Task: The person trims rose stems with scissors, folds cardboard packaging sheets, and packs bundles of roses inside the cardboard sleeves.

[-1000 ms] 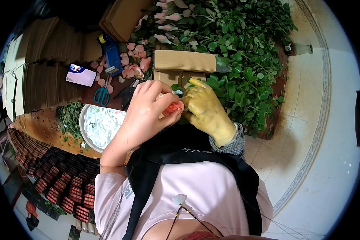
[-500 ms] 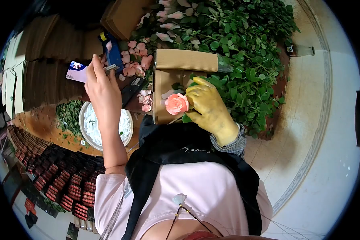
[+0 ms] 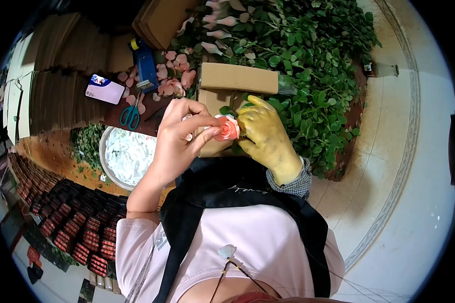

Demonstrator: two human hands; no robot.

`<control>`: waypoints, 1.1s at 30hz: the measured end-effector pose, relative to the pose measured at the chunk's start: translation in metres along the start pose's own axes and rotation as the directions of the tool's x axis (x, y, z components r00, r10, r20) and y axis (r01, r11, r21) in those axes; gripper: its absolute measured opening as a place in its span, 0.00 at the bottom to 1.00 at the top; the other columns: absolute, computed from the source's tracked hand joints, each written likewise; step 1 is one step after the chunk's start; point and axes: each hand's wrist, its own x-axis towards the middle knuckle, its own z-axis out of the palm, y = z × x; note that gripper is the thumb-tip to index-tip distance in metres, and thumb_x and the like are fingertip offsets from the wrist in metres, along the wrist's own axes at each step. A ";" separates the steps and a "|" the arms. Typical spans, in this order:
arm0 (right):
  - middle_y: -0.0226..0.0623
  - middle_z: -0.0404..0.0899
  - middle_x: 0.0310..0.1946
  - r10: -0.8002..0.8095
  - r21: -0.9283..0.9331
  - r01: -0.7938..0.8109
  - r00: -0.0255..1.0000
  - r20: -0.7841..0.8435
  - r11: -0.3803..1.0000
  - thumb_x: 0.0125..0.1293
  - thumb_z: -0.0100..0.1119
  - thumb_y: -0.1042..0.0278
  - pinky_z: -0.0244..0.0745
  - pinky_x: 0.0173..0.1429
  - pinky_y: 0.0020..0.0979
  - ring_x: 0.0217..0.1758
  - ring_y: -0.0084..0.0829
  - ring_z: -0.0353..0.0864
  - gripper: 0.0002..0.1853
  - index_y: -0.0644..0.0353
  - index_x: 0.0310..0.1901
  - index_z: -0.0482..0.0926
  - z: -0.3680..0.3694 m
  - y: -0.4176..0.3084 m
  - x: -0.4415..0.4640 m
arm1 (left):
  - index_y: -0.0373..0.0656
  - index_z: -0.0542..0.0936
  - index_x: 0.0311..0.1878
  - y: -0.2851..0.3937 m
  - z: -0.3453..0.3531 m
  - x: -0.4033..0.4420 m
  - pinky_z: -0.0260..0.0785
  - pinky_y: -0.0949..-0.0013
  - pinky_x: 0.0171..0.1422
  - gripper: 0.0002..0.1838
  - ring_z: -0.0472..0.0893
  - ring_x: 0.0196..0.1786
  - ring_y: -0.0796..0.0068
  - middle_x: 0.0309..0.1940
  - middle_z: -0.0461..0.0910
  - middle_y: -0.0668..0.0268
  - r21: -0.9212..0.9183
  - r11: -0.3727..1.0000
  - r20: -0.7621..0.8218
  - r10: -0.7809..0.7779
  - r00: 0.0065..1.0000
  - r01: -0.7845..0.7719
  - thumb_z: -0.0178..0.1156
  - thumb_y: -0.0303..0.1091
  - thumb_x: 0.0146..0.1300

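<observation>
A coral-pink rose (image 3: 231, 129) is upright between my hands, over a cardboard piece with a corrugated flap (image 3: 240, 78). My right hand (image 3: 264, 132), in a yellow rubber glove, closes around the flower just below its bloom; the stem is mostly hidden. My bare left hand (image 3: 183, 129) pinches the outer petals on the bloom's left side between thumb and fingers. Teal-handled scissors (image 3: 130, 117) lie on the table to the left of that hand. Loose pink petals (image 3: 172, 87) are scattered beyond it.
Leafy rose stems (image 3: 308, 86) pile up at the right and back. A blue tape dispenser (image 3: 146, 68), a phone (image 3: 104, 90) and stacked cardboard (image 3: 60, 101) stand at left. Below is a tub of white pieces (image 3: 131, 156), near many dark boxes with red rows (image 3: 76, 222).
My left hand has come right and down from near the phone and tape dispenser to the rose, gripping its petals. The right hand stays on the flower. The scissors now show.
</observation>
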 end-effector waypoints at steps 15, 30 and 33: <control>0.40 0.83 0.39 0.035 0.006 -0.036 0.999 0.042 0.999 0.39 0.75 0.74 0.65 0.74 0.49 0.53 0.41 0.81 0.19 0.62 0.36 0.80 -0.003 0.002 0.000 | 0.37 0.76 0.35 -0.005 -0.021 -0.001 0.65 0.60 0.54 0.03 0.72 0.45 0.57 0.39 0.73 0.57 0.263 0.964 -0.290 0.058 0.955 0.021 0.58 0.22 0.67; 0.40 0.81 0.42 0.024 -0.016 -0.025 0.999 -0.038 1.000 0.37 0.76 0.75 0.64 0.75 0.52 0.55 0.42 0.79 0.21 0.63 0.38 0.82 -0.002 0.003 -0.003 | 0.48 0.84 0.43 -0.002 0.001 -0.002 0.65 0.62 0.47 0.19 0.75 0.40 0.67 0.39 0.78 0.72 0.309 0.890 -0.057 0.369 0.928 -0.335 0.77 0.38 0.47; 0.40 0.82 0.41 0.036 0.005 -0.035 0.998 -0.054 0.999 0.39 0.75 0.74 0.64 0.75 0.52 0.55 0.42 0.79 0.19 0.63 0.38 0.82 -0.001 0.003 -0.004 | 0.49 0.84 0.42 -0.002 0.006 -0.002 0.65 0.61 0.47 0.18 0.75 0.42 0.68 0.39 0.78 0.73 0.450 0.807 -0.048 0.450 0.892 -0.383 0.77 0.39 0.47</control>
